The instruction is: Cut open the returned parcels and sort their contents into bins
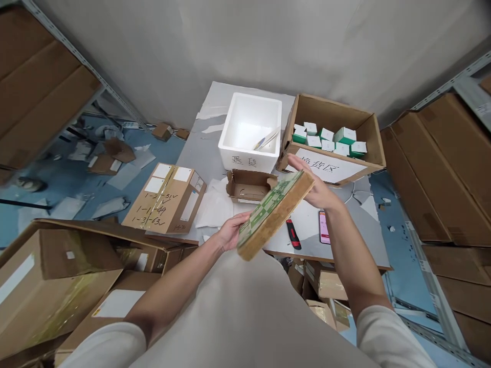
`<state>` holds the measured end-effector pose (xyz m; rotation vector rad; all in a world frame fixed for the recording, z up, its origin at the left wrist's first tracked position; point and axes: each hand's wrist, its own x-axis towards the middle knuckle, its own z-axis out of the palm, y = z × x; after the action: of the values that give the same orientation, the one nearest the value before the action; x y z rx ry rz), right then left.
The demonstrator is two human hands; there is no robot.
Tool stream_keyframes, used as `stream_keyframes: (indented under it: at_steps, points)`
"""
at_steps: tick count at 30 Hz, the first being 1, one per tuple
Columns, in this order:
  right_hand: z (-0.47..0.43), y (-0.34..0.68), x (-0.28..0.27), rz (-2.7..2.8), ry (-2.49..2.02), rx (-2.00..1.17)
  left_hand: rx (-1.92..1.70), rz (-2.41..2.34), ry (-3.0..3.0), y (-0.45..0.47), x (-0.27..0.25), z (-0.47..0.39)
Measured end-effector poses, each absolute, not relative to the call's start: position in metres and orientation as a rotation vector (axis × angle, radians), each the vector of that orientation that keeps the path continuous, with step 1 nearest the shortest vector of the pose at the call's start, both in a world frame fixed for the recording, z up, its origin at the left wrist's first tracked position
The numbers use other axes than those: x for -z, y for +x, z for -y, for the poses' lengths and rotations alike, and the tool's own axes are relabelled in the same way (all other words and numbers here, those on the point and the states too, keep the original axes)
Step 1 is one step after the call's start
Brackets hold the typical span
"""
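Between my two hands I hold a flat box, tilted, with a green and white checked face and a plain brown cardboard side. My left hand grips its lower left end. My right hand is closed around the upper right end, with fingers partly hidden behind it. Beyond the box, a small open brown carton sits on the grey table. A red and black box cutter lies below the box, and a phone with a lit pink screen lies right of it.
A white foam box with papers inside stands at the back. To its right, a large carton holds several white and green boxes. A handwritten carton stands at left. Stacked cartons and shelving flank both sides; scraps litter the blue floor.
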<state>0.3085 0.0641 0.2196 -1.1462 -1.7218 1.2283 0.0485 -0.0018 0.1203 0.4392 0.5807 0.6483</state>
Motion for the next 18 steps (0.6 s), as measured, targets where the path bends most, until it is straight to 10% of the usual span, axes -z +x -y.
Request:
stream_keyframes:
  at_steps: [18]
  points:
    - [-0.099, 0.309, -0.211, 1.397, -1.424, -1.542, -0.940, -1.027, 0.733, 0.049, -0.109, 0.024]
